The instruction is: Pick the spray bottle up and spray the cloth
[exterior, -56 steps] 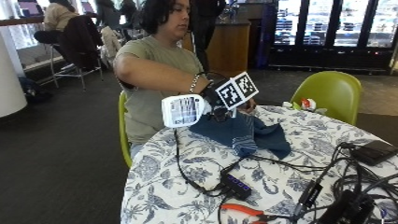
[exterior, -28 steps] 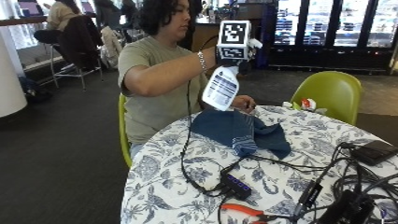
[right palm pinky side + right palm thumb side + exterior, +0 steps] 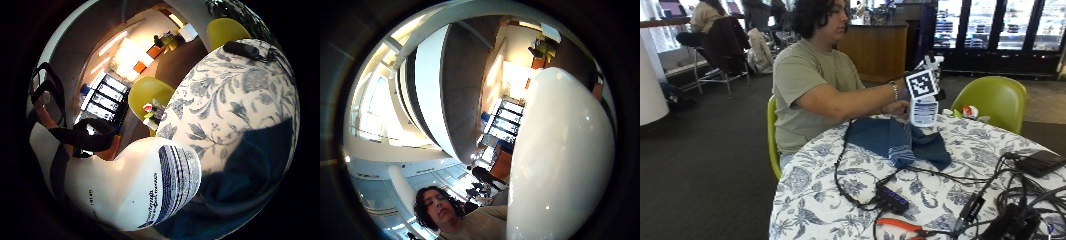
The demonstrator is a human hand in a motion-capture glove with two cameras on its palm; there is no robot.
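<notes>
In the outside view, my gloved right hand (image 3: 906, 107) grips a white spray bottle (image 3: 924, 109) and holds it upright at the far edge of the dark blue cloth (image 3: 896, 140). The cloth lies crumpled on the flower-patterned table (image 3: 840, 200). The bottle's base is at or just above the cloth's edge; I cannot tell if it touches. The little finger side palm view shows the white bottle (image 3: 145, 190) with its blue-striped label close to the palm, and the blue cloth (image 3: 250, 170) below it. The bottle's white body (image 3: 560, 160) fills much of the thumb side palm view.
Black cables (image 3: 853, 195) run across the table to a small hub (image 3: 893, 199). Orange-handled pliers (image 3: 903, 227) lie at the front edge, and a black device (image 3: 1039, 162) at the right. A green chair (image 3: 993, 100) stands behind the table, with small red and white items (image 3: 966, 112) near it.
The hand first lifted the bottle from low over the cloth to head height. It has now come down with the bottle upright at the cloth's far edge.
</notes>
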